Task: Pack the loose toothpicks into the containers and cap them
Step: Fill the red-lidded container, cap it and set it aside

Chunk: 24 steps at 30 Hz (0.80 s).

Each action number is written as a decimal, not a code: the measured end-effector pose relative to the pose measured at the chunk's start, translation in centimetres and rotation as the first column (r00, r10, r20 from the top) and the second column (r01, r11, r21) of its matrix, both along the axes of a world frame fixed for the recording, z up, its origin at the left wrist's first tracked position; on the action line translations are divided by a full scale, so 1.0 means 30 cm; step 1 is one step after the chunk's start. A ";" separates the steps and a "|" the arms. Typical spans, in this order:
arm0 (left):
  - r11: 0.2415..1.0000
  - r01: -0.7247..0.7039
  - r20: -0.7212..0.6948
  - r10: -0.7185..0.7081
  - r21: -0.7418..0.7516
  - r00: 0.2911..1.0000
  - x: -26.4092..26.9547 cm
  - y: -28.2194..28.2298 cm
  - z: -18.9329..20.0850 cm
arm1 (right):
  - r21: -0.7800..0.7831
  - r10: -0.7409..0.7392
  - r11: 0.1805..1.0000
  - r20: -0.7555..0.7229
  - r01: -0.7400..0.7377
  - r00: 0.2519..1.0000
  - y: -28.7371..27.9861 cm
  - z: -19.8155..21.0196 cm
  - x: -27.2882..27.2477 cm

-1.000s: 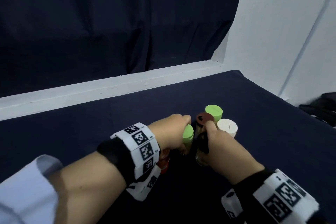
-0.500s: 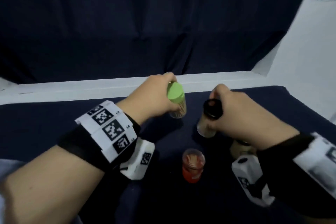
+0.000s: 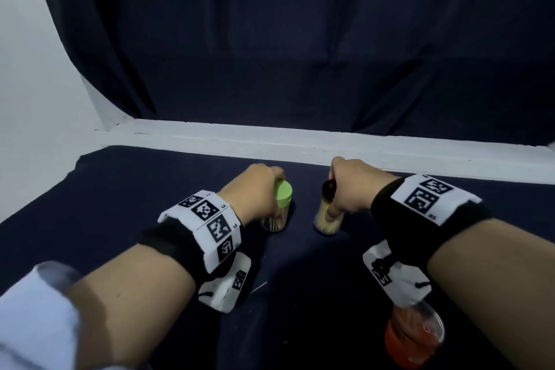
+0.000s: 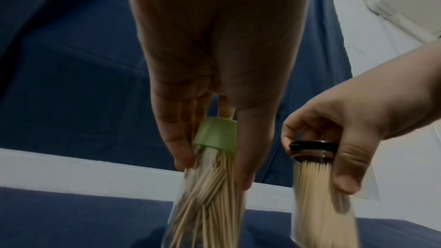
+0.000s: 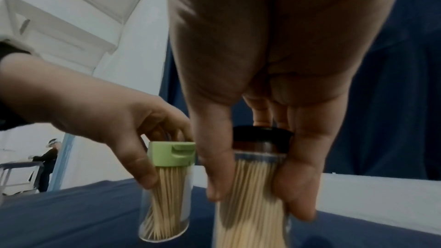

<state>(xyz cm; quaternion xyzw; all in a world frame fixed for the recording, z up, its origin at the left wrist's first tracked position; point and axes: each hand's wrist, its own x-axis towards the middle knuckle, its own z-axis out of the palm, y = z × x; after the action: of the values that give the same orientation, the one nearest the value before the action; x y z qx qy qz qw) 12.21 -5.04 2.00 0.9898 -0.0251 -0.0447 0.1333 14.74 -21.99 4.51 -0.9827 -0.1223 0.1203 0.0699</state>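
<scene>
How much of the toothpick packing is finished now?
Two look done: the left hand grips a clear green-capped toothpick container, the right hand a fuller black-capped one. Left: the red uncapped container and a loose toothpick on the dark cloth.

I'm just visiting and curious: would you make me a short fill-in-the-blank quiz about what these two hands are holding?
1. The left hand grips a clear container with a ____ cap.
2. The right hand grips a container whose cap is ____.
3. Both containers are filled with ____.
4. The orange container near the right forearm has no ____.

Missing words: green; black; toothpicks; cap
</scene>
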 end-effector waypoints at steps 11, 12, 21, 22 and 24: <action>1.000 0.009 -0.073 -0.010 -0.018 0.997 0.038 -0.036 -0.048 | -0.116 0.078 0.989 -0.084 -0.088 0.993 -0.007 -0.054 0.049; 1.000 0.018 -0.073 -0.019 -0.021 0.997 0.038 -0.044 -0.051 | -0.121 0.088 0.988 -0.083 -0.098 0.993 -0.004 -0.059 0.050; 0.999 0.045 -0.093 -0.046 -0.010 0.995 0.039 -0.041 -0.070 | -0.135 0.121 0.981 -0.116 -0.136 0.986 0.016 -0.080 0.044; 0.999 0.040 -0.105 -0.041 -0.009 0.994 0.036 -0.035 -0.069 | -0.138 0.117 0.981 -0.131 -0.135 0.985 0.015 -0.075 0.044; 1.000 0.020 -0.103 -0.020 -0.001 0.995 0.024 -0.025 -0.054 | -0.142 0.122 0.980 -0.121 -0.139 0.985 0.008 -0.046 0.039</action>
<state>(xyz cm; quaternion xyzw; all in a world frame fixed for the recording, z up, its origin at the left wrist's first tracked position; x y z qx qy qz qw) 12.93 -5.79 0.37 0.9858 -0.0281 -0.0968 0.1341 15.90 -21.76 3.13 -0.9667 -0.1730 0.1883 -0.0054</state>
